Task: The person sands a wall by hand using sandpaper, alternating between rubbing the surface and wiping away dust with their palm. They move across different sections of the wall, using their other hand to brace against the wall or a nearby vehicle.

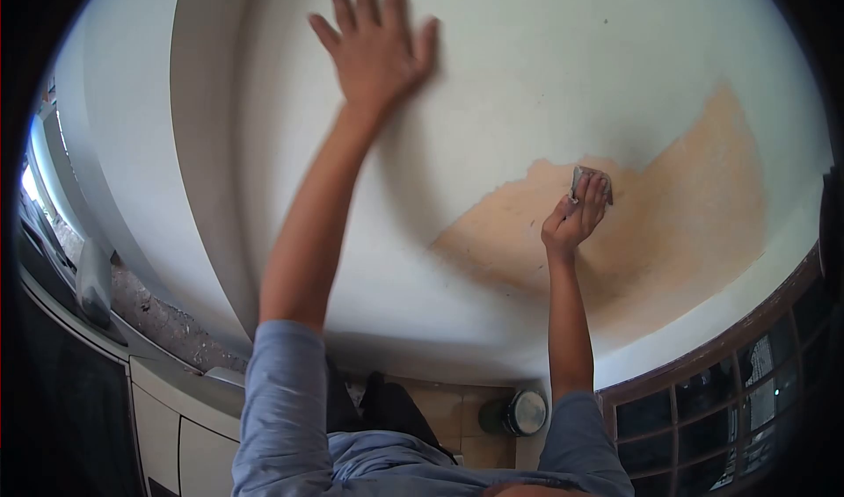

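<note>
My left hand (376,62) lies with spread fingers against the pale wall (501,66), holding nothing. Lower and to the right, my right hand (576,223) is closed around a flat grey scraper (579,178), its fingers pressed over the flat part. The scraper is at the upper edge of a bare orange-beige patch (703,189), where the pale paint is gone. Ragged paint borders the patch on its upper side. My fingers hide most of the scraper, including any handle.
A round bucket or tin (526,412) stands on the tiled floor (440,405) below the wall. At lower right is a brown-framed paned window (703,396). A wall corner (207,128) and a light cabinet (189,440) are on the left.
</note>
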